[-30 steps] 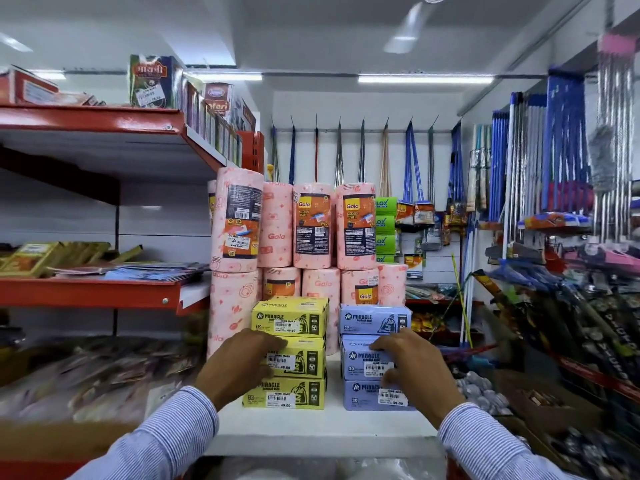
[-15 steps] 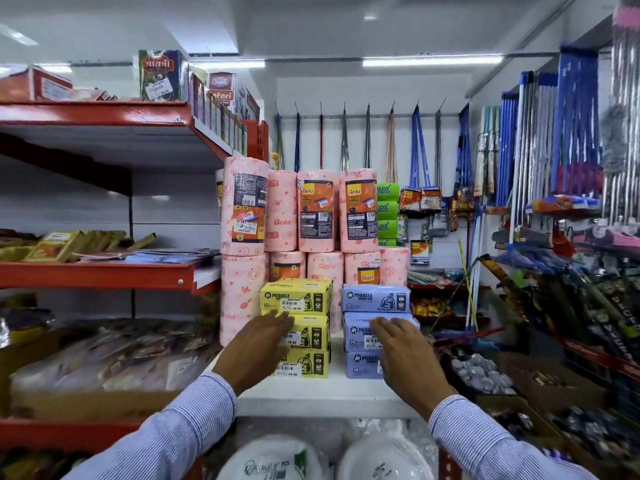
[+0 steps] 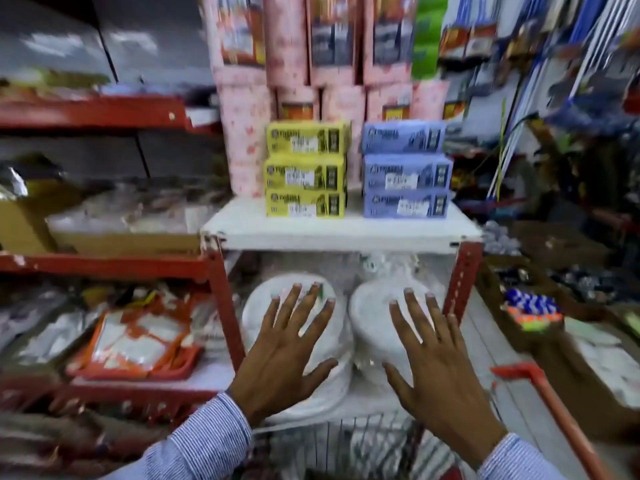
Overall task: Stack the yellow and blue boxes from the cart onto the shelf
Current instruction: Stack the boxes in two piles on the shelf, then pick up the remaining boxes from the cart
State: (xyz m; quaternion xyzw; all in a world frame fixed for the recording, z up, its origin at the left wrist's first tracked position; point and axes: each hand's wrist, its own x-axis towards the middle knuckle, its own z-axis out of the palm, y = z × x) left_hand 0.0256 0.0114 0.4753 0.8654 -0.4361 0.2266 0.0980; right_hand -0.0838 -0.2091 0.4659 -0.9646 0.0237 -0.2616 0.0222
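Observation:
Three yellow boxes (image 3: 305, 173) stand stacked on the white shelf (image 3: 341, 231), with a stack of three blue boxes (image 3: 406, 173) just to their right. My left hand (image 3: 289, 355) hovers well below and in front of the shelf, palm down, fingers spread, holding nothing. My right hand (image 3: 438, 362) is beside it, also spread and empty. Both hands are apart from the boxes. The wire cart (image 3: 363, 441) shows at the bottom edge, with its orange handle at the lower right.
Pink paper rolls (image 3: 287, 64) stand behind the box stacks. White disposable plates in plastic (image 3: 377, 327) fill the shelf below. Red racks (image 3: 104, 265) with packaged goods run to the left. Brooms and mixed goods crowd the right side.
Both hands have left the box stacks and drawn back and down with fingers spread. The camera view has tilted down toward the lower shelf and the cart.

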